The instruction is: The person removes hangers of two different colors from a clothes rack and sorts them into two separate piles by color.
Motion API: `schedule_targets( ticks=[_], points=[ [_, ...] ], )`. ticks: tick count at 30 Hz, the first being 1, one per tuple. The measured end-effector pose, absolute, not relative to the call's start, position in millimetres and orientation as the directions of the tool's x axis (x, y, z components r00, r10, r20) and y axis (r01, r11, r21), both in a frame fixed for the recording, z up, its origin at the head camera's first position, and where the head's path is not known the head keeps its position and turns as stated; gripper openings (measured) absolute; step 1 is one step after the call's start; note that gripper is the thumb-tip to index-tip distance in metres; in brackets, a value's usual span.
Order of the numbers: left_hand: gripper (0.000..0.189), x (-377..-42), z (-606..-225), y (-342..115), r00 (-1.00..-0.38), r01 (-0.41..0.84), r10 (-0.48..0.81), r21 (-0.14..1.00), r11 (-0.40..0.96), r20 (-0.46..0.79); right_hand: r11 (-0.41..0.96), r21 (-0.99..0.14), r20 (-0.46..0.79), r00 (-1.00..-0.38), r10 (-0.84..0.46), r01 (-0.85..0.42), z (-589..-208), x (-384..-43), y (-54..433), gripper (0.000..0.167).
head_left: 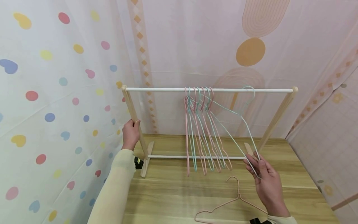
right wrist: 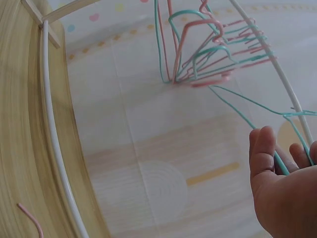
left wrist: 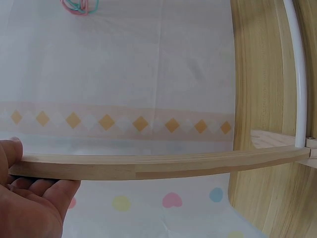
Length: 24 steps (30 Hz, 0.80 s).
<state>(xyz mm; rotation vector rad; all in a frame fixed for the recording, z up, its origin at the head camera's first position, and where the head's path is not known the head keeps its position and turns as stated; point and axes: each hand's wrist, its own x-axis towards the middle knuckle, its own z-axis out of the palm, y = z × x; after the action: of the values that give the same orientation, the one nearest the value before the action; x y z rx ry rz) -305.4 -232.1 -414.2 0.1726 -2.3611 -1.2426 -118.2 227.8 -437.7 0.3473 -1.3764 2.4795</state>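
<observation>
Head view: printed curtains (head_left: 181, 40) fill the far side and the left. Below them, wooden tabletop (head_left: 165, 193). Garment rack (head_left: 156, 89) stands upright on it: white rails, pale wooden end posts. Row of pink and teal hangers (head_left: 203, 133) hangs near the middle of the top rail, lower ends pointing to the near side.

Teal hanger (head_left: 241, 115) is to the right of the row, tilted, hook at the top rail; whether the rail bears any weight, cannot tell. Pink hanger (head_left: 238, 196) lies on the tabletop, near side.

Left hand (head_left: 130, 134): curled round the left end post, thumb opposite the fingers per left wrist view. Right hand (head_left: 265, 180): narrow grip, teal hanger's lower right corner between thumb and fingers.

Handling (judged): hangers look like thin coated wire; light, fairly stiff, not fragile. Smooth coating may slip or swivel in a corner grip; the neck, just under the hook, should give better control. Rack probably light too; steadying a post seems sensible.
</observation>
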Motion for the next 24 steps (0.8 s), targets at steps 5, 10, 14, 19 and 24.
schedule_targets(
  ticks=[5, 10, 14, 19, 24],
  points=[
    [0.033, -305, -413, -232, -0.884, 0.099, -0.32, 0.806, 0.583, 0.34, -0.565, -0.738, 0.361, -0.923, 0.13, -0.369, -438, -119, 233, 0.035],
    [0.034, -305, -412, -231, -0.89, 0.098, -0.316, 0.815, 0.572, 0.329, -0.595, -0.706, 0.376, -0.915, 0.146, -0.385, -438, -119, 237, 0.035],
    [0.033, -304, -413, -231, -0.893, 0.096, -0.313, 0.816, 0.569, 0.324, -0.61, -0.69, 0.375, -0.913, 0.16, -0.39, -438, -118, 239, 0.034],
    [0.032, -304, -413, -230, -0.889, 0.093, -0.318, 0.812, 0.576, 0.328, -0.605, -0.69, 0.375, -0.911, 0.172, -0.398, -440, -114, 243, 0.035],
    [0.032, -304, -413, -230, -0.892, 0.094, -0.318, 0.819, 0.566, 0.322, -0.63, -0.663, 0.4, -0.903, 0.157, -0.403, -445, -110, 248, 0.036]
  ],
)
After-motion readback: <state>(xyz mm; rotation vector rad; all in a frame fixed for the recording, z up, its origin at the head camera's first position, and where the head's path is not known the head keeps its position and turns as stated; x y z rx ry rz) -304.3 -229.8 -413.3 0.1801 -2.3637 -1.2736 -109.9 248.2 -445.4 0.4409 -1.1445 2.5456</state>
